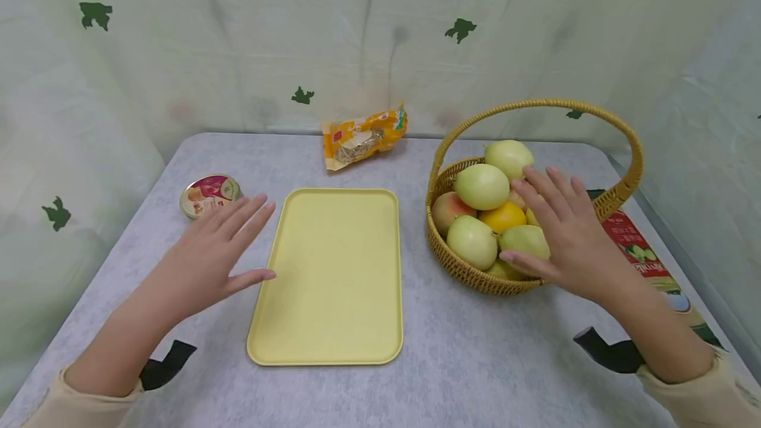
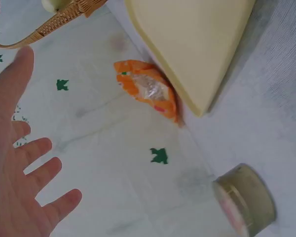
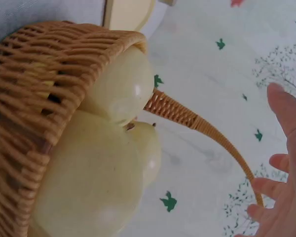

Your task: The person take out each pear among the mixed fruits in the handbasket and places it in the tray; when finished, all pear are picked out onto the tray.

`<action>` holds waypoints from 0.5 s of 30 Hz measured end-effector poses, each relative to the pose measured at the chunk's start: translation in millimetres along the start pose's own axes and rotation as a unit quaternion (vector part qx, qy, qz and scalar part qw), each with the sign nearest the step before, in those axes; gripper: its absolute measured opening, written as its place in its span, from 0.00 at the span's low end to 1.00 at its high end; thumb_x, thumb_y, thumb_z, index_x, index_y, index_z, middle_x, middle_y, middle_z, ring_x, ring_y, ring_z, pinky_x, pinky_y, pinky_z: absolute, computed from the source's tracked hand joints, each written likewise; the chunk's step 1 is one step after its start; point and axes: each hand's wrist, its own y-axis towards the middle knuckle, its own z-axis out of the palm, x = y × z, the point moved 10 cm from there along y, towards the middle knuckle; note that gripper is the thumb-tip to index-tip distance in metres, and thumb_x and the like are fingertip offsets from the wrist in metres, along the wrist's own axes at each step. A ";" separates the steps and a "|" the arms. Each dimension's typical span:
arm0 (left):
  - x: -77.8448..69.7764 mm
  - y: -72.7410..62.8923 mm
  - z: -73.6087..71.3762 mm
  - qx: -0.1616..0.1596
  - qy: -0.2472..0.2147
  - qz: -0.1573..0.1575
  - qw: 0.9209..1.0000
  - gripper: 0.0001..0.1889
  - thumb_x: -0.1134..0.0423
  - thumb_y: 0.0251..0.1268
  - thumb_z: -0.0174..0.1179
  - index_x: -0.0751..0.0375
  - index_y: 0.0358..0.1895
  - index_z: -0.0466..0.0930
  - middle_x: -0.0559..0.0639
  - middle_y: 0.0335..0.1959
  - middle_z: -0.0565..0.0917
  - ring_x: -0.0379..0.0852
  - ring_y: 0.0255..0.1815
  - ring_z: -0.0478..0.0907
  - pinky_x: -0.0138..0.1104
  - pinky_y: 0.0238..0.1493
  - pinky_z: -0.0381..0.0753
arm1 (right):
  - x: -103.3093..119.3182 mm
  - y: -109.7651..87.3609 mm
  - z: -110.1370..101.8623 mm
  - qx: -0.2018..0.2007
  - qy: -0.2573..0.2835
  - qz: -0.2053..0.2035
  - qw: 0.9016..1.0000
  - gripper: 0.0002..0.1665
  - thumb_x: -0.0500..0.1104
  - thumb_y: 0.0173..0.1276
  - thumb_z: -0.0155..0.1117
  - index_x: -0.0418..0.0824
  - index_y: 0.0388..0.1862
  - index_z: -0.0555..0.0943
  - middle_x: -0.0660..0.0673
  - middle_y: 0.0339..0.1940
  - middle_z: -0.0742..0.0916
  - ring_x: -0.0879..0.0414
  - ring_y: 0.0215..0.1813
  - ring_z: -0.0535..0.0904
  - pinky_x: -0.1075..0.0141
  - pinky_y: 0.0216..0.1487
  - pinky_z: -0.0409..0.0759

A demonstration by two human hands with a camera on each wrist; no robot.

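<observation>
My left hand [image 1: 211, 256], fingers straight and spread, hovers between a round tin [image 1: 209, 195] and the left edge of a pale yellow tray [image 1: 339, 276]. It holds nothing; the left wrist view shows the palm and extended fingers. On the right, my right hand [image 1: 567, 236] is held with straight fingers over the near right side of a wicker basket [image 1: 460, 269]. Inside the basket lie several pale green round fruits [image 1: 481, 187], an orange fruit [image 1: 503, 218] and a reddish one [image 1: 452, 211]. In the right wrist view that hand is apart from the fruit.
An orange snack packet [image 1: 364, 139] lies at the table's back edge, behind the tray. Right of the basket, partly hidden by my right arm, is a red and green printed package [image 1: 639, 249]. The basket's tall handle [image 1: 538, 104] arches above the fruit. A pale curtain [image 1: 238, 38] hangs behind.
</observation>
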 end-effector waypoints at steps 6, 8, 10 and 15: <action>24.6 -17.9 43.1 0.030 -0.110 -0.117 0.987 0.44 0.55 0.52 0.65 0.64 0.69 0.49 0.64 0.61 0.61 0.62 0.58 0.61 0.54 0.53 0.63 | 5.9 13.1 -8.1 -0.091 0.068 -0.045 0.993 0.44 0.66 0.62 0.49 0.31 0.62 0.63 0.34 0.62 0.67 0.39 0.63 0.58 0.52 0.63 0.53; 32.8 -24.5 59.2 0.050 -0.166 -0.165 0.971 0.42 0.59 0.54 0.64 0.67 0.68 0.49 0.66 0.60 0.61 0.63 0.57 0.61 0.55 0.52 0.63 | 5.4 16.6 -8.1 -0.113 0.085 -0.054 0.988 0.44 0.64 0.62 0.51 0.28 0.60 0.64 0.34 0.60 0.69 0.40 0.61 0.61 0.55 0.62 0.56; 39.5 -30.9 74.5 0.073 -0.225 -0.207 0.949 0.40 0.60 0.58 0.61 0.69 0.68 0.48 0.68 0.59 0.61 0.64 0.55 0.62 0.55 0.49 0.65 | 2.5 19.5 -6.4 -0.128 0.101 -0.053 0.985 0.44 0.63 0.62 0.53 0.27 0.59 0.65 0.34 0.59 0.71 0.41 0.60 0.64 0.57 0.62 0.58; 51.4 -44.8 104.7 0.118 -0.328 -0.275 0.896 0.37 0.60 0.62 0.56 0.72 0.67 0.47 0.69 0.56 0.62 0.63 0.50 0.68 0.51 0.46 0.70 | -13.0 26.0 8.5 -0.123 0.128 -0.023 0.984 0.47 0.64 0.58 0.55 0.28 0.62 0.62 0.35 0.61 0.70 0.42 0.60 0.64 0.57 0.61 0.58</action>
